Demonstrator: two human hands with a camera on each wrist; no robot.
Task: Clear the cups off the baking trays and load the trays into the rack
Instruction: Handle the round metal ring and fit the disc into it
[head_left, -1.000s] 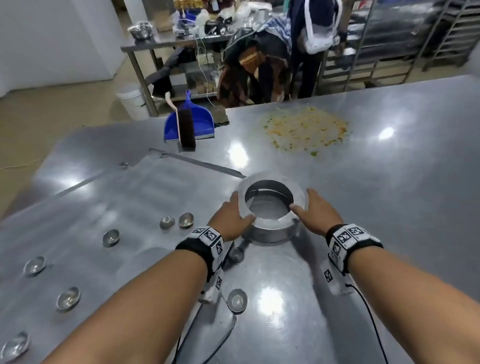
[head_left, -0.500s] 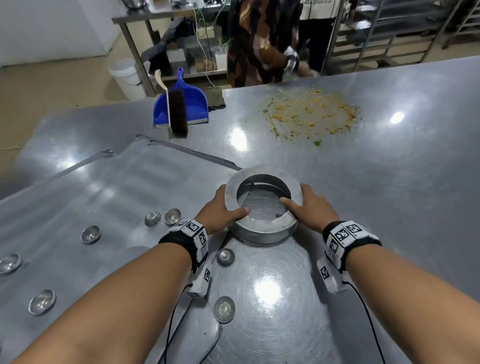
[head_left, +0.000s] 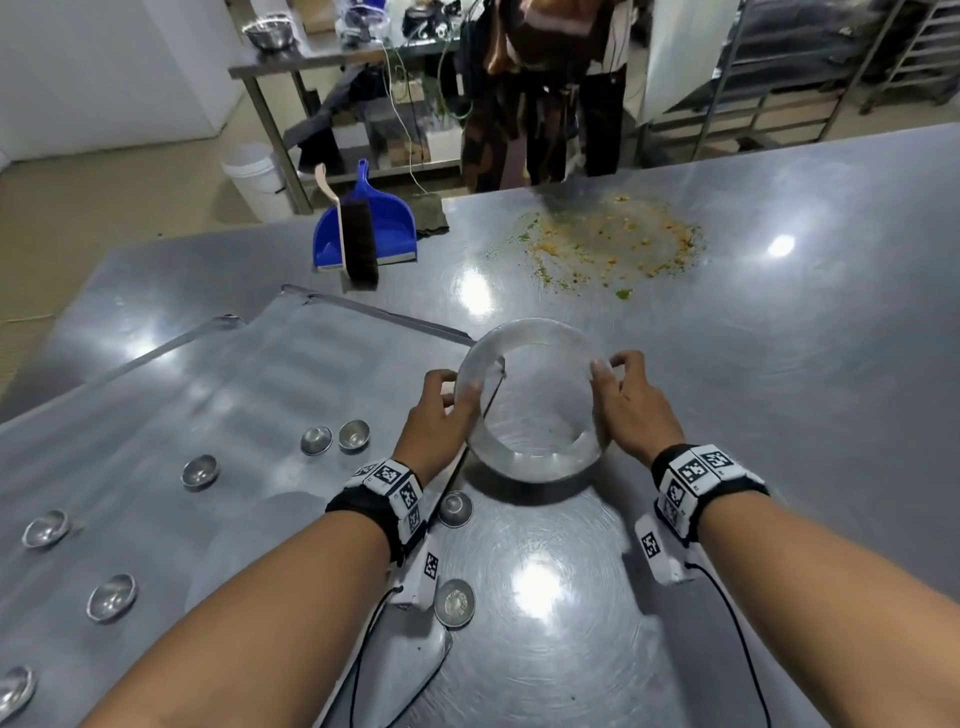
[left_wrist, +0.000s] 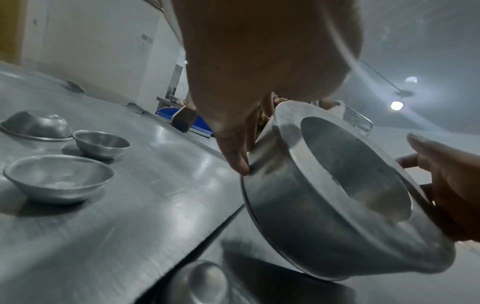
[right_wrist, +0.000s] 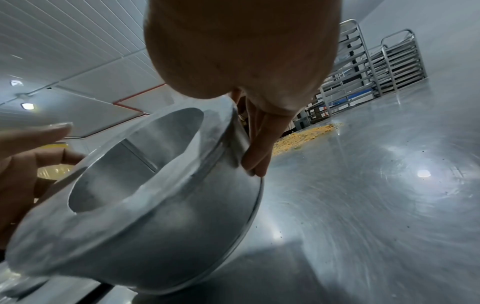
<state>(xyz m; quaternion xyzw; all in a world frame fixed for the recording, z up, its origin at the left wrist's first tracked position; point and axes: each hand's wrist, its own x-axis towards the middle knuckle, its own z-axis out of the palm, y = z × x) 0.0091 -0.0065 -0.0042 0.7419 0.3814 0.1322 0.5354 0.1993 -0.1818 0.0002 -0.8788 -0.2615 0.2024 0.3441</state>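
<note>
Left hand and right hand both grip the metal ring by opposite sides — tilted, lifted off the bench.

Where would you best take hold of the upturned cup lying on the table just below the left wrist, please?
Pinch the upturned cup by its low rim, from straight above. Its domed bottom faces up and looks slippery, and it sits close to the tray edge, so a side approach seems cramped.
</note>
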